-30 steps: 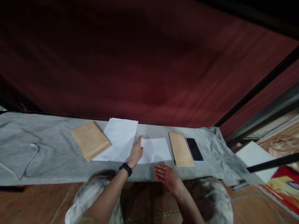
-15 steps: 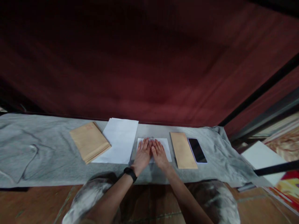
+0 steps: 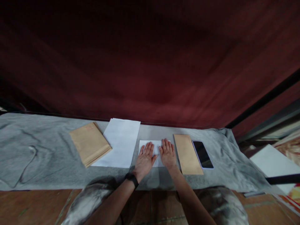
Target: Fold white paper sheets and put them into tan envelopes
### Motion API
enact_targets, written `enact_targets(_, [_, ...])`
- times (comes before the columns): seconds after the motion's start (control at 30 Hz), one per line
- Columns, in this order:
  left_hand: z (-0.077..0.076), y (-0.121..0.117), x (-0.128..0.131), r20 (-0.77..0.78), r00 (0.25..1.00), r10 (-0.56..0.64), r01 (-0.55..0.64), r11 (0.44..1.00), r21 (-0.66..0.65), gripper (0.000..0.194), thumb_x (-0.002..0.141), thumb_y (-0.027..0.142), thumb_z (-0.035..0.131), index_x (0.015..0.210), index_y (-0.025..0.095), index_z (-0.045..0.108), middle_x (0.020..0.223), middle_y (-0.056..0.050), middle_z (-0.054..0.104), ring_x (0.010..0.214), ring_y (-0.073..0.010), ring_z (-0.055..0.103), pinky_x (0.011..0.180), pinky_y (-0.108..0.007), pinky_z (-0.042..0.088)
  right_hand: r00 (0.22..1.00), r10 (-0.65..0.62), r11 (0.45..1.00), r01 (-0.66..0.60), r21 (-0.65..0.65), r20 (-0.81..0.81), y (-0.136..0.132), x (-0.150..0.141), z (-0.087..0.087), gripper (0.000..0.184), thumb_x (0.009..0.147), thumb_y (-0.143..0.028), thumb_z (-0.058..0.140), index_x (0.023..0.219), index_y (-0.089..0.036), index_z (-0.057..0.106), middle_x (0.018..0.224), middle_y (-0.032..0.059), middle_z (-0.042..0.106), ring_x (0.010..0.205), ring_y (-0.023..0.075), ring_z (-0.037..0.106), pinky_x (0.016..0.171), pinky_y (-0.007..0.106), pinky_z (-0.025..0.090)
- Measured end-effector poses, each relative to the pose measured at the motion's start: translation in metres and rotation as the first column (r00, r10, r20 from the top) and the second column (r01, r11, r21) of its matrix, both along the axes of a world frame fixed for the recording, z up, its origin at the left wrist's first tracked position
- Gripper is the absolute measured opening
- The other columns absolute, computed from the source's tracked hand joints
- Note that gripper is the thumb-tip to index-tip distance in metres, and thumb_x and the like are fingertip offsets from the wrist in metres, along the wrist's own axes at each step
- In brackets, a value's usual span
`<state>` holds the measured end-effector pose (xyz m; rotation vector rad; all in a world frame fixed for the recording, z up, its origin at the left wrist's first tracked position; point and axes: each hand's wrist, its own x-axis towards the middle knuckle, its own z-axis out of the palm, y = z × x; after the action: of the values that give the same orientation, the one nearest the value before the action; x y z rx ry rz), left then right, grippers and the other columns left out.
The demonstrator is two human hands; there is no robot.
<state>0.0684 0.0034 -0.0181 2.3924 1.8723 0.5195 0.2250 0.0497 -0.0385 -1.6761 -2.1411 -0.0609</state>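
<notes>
A small white sheet of paper [image 3: 155, 152], which looks folded, lies flat in front of me on grey cloth. Across its left part my left hand [image 3: 144, 158] lies palm down with the fingers stretched out; a black band is on that wrist. My right hand [image 3: 167, 153] rests flat on the right part, fingers extended. The hands are apart, and a strip of paper shows between them. Left of the sheet are larger white papers [image 3: 123, 143], partly under a stack of brown envelopes [image 3: 90, 142]. One brown envelope [image 3: 188, 154] lies just right of my right hand.
Beside the single envelope lies a phone [image 3: 202, 154] with a dark screen. The grey cloth [image 3: 47, 168] covers a narrow bench, with a dark red fabric wall [image 3: 150, 78] behind it. A black bar [image 3: 264, 100] slants at the right, near a white panel [image 3: 274, 161].
My left hand went from pointing at the small sheet's edge to lying flat on it. My right hand came up from the bench's front edge onto the sheet. Both hands then slid apart.
</notes>
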Motion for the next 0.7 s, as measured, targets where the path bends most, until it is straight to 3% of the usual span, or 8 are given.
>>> enact_targets(0.2, [0.000, -0.001, -0.001, -0.019, 1.000, -0.019, 0.019, 1.000, -0.004, 0.061, 0.099, 0.047, 0.036, 0.149, 0.011, 0.039, 0.159, -0.016, 0.033, 0.150, -0.0272, 0.022, 0.123, -0.048, 0.013, 0.989, 0.079, 0.996, -0.074, -0.045, 0.127, 0.025, 0.015, 0.023, 0.040, 0.100, -0.028, 0.039, 0.133, -0.017, 0.057, 0.129, 0.0128, 0.062, 0.120, 0.0259, 0.051, 0.112, 0.044, 0.028])
enact_targets(0.4, [0.001, 0.001, -0.004, -0.059, 0.997, -0.053, 0.054, 0.999, 0.009, 0.064, 0.099, 0.054, 0.034, 0.148, 0.012, 0.041, 0.157, -0.016, 0.036, 0.149, -0.0275, 0.025, 0.122, -0.049, 0.017, 0.984, 0.068, 0.996, -0.059, -0.062, 0.167, 0.049, 0.014, 0.037, 0.030, 0.098, -0.022, 0.041, 0.114, -0.015, 0.065, 0.109, 0.0138, 0.066, 0.109, 0.0268, 0.054, 0.107, 0.044, 0.029])
enact_targets(0.57, [0.000, 0.003, -0.006, -0.084, 0.993, -0.082, 0.086, 0.996, 0.036, 0.064, 0.100, 0.054, 0.034, 0.146, 0.012, 0.042, 0.156, -0.016, 0.038, 0.148, -0.0272, 0.028, 0.121, -0.049, 0.020, 0.983, 0.060, 0.997, -0.053, -0.048, 0.173, 0.047, 0.016, 0.036, 0.029, 0.096, -0.018, 0.042, 0.116, -0.012, 0.063, 0.111, 0.0149, 0.066, 0.111, 0.0265, 0.055, 0.106, 0.044, 0.033])
enact_targets(0.7, [-0.001, 0.002, -0.005, -0.083, 0.992, -0.097, 0.103, 0.992, 0.067, 0.059, 0.100, 0.047, 0.035, 0.147, 0.012, 0.040, 0.157, -0.015, 0.037, 0.147, -0.0272, 0.029, 0.121, -0.050, 0.021, 0.985, 0.083, 0.996, -0.080, -0.025, 0.153, 0.026, 0.007, 0.027, 0.037, 0.099, -0.021, 0.038, 0.127, -0.011, 0.060, 0.128, 0.0150, 0.062, 0.123, 0.0254, 0.052, 0.109, 0.042, 0.034])
